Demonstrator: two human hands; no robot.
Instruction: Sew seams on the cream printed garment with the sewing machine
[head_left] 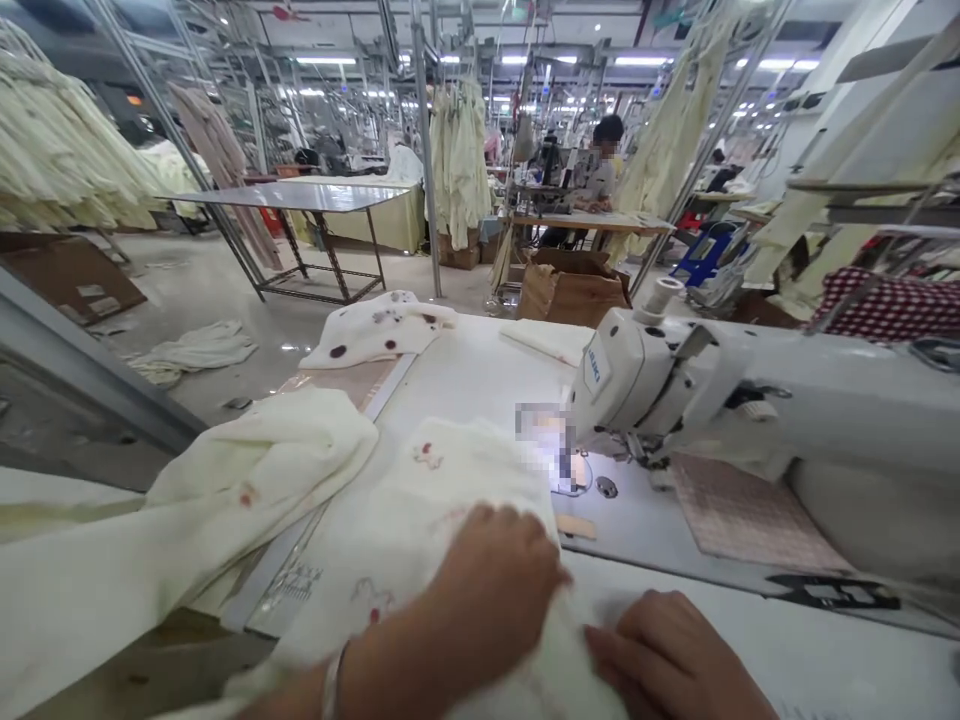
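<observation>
A cream fabric piece [465, 470] with small red and brown embroidered motifs lies on the sewing table [465, 370], its right edge beside the needle area of the white sewing machine [630, 370]. My left hand [499, 590], with a bracelet at its wrist, is closed on the fabric near that edge, knuckles up. Lower right, my right hand [675, 655] has its fingers bent together at the fabric's edge; their tips are partly hidden. The needle area is lit and pixelated, so whether the fabric lies under the presser foot cannot be seen.
More cream fabric [262, 480] hangs over the table's left side; a spotted piece [375, 330] lies at its far edge. A thread cone [660, 295] tops the machine. Beyond stand a metal table [300, 197], a cardboard box [574, 290] and a seated person [604, 170].
</observation>
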